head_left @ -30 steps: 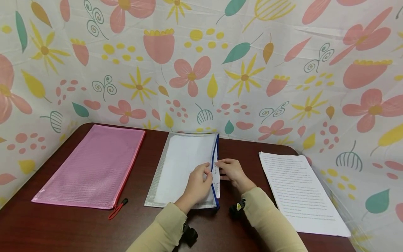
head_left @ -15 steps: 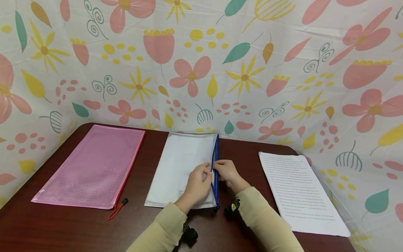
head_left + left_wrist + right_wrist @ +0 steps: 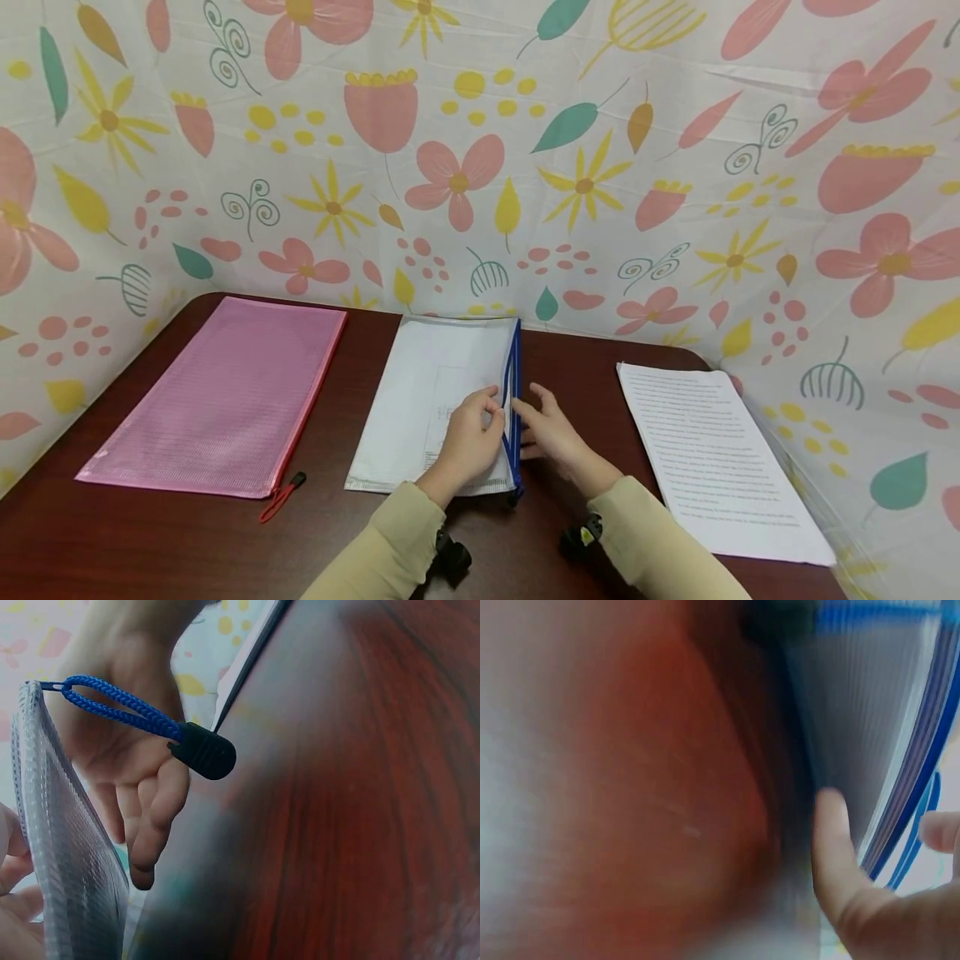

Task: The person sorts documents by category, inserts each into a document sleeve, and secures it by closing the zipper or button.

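A clear mesh zipper file bag (image 3: 405,417) with a blue zipper along its right side lies in the middle, white paper inside. My left hand (image 3: 471,442) pinches the upper edge of its mouth and lifts it, so the two zipper edges stand apart. Beside that opening is my right hand (image 3: 558,437), fingers extended and spread around the bag's right edge, pinching nothing. In the right wrist view a finger (image 3: 831,825) lies close to the bag's side; contact is unclear. A blue cord pull with a black tip (image 3: 206,751) hangs from the bag's near corner in the left wrist view.
At the left lies a pink mesh zipper bag (image 3: 217,392) with a red cord pull (image 3: 281,497). A stack of printed paper (image 3: 720,458) lies at the right. All rest on a dark brown table (image 3: 150,542), with a flowered curtain (image 3: 480,275) behind.
The right hand slid the protruding sheet leftward into the bag, then let go and moved slightly right with fingers spreading. The left hand has kept its place on the bag's edge.
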The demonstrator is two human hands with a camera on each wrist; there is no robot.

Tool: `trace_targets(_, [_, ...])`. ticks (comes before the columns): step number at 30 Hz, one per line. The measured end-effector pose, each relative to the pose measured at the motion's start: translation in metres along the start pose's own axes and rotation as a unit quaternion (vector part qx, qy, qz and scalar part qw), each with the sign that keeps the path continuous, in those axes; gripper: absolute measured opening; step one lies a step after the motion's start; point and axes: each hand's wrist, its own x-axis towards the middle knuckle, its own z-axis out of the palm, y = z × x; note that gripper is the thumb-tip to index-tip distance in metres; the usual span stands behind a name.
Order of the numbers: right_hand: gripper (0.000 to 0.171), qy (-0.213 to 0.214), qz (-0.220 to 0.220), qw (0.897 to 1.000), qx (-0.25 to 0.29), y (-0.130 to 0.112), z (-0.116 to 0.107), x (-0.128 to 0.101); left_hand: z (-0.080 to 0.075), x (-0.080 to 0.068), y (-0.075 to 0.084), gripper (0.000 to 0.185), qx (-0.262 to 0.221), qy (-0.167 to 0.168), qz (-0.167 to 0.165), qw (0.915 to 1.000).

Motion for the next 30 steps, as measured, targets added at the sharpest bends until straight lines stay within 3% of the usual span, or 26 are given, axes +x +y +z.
trace_targets(3, [0.079,-0.106,0.023,0.994,0.032,0.006,-0.002,-0.017,0.0,0.0,-0.001,0.017,0.006,-0.003,-0.003,1.0])
trace_targets(6, [0.079,-0.201,0.034,0.978,0.045,0.01,-0.004,-0.028,0.0,0.0,-0.002,0.016,0.01,-0.008,-0.003,0.9999])
trace_targets(11, [0.061,-0.282,0.027,0.959,0.029,0.015,-0.014,-0.035,0.001,0.0,-0.005,0.015,0.017,-0.018,-0.014,0.9996])
trace_targets(16, [0.021,-0.297,0.016,0.954,-0.024,0.022,-0.024,-0.034,0.004,0.0,-0.009,0.015,0.042,-0.052,-0.046,0.9967])
trace_targets(21, [0.019,-0.278,0.007,0.958,-0.074,0.025,-0.029,-0.033,0.001,0.0,-0.012,0.041,0.085,-0.128,-0.048,0.987])
trace_targets(26, [0.027,-0.262,-0.014,0.956,-0.131,0.025,-0.03,-0.036,-0.005,-0.001,-0.009,0.058,0.169,-0.219,0.0,0.961])
trace_targets(30, [0.028,-0.262,-0.017,0.952,-0.154,0.023,-0.029,-0.039,-0.008,-0.002,-0.008,0.068,0.206,-0.269,0.0,0.9407])
